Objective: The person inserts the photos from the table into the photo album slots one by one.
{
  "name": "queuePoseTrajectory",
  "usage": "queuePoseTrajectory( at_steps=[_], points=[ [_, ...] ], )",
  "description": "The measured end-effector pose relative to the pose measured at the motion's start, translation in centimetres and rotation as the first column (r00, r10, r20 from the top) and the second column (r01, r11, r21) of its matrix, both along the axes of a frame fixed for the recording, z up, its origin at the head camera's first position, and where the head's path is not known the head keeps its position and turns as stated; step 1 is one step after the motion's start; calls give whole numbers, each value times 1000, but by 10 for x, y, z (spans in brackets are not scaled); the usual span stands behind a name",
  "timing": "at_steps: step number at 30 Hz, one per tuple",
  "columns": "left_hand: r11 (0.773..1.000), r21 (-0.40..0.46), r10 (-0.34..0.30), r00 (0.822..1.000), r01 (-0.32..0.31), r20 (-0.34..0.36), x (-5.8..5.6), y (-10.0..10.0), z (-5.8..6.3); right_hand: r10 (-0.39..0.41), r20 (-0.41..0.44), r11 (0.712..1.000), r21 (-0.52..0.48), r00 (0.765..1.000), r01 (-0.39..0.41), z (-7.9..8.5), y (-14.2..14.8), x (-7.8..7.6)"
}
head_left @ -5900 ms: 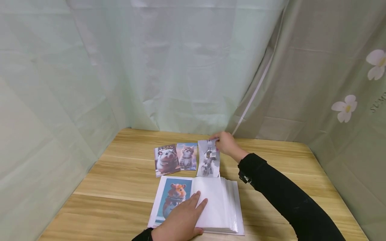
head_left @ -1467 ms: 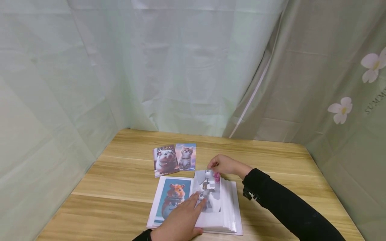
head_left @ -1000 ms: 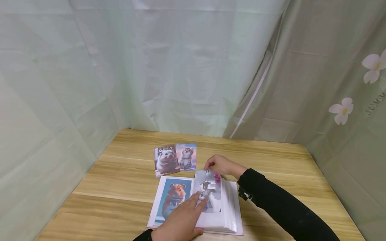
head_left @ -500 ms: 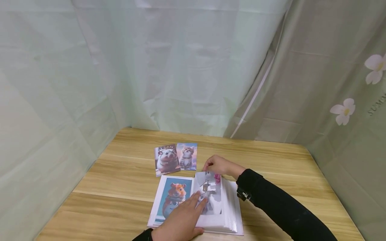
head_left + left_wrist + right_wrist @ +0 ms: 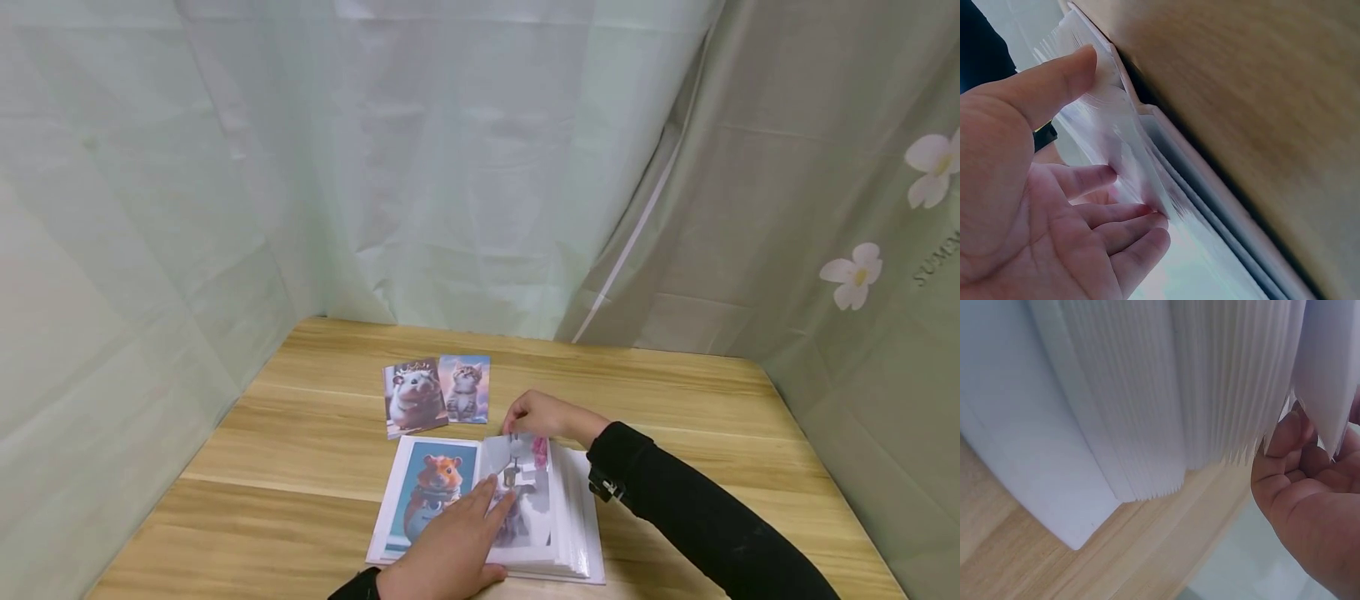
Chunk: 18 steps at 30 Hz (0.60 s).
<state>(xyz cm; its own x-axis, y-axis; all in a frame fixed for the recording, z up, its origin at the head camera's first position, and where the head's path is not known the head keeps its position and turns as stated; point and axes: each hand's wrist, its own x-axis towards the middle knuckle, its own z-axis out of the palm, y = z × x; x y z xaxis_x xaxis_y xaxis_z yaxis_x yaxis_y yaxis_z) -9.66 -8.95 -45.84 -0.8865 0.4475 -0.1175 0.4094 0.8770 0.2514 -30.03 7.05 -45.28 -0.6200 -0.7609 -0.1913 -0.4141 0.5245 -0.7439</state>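
Grey photo (image 5: 532, 489) points lengthwise to the far edge of the album (image 5: 536, 558), lower than before; right hand (image 5: 550, 416) pinches its top, left hand (image 5: 450, 537) lies outspread.

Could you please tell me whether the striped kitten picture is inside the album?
No, the striped kitten picture lies on the table, beyond the album's far edge.

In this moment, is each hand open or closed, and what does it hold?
Left hand: open, resting on the album.
Right hand: closed, pinching the grey photo at its top.
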Motion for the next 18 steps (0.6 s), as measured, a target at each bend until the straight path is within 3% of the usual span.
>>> queuePoseTrajectory(
  at_steps=[18],
  points=[
    [1000,-1,-10,1000,10,-29,1,0,-1,48,22,999,0,999,-48,-3,3,3]
  ],
)
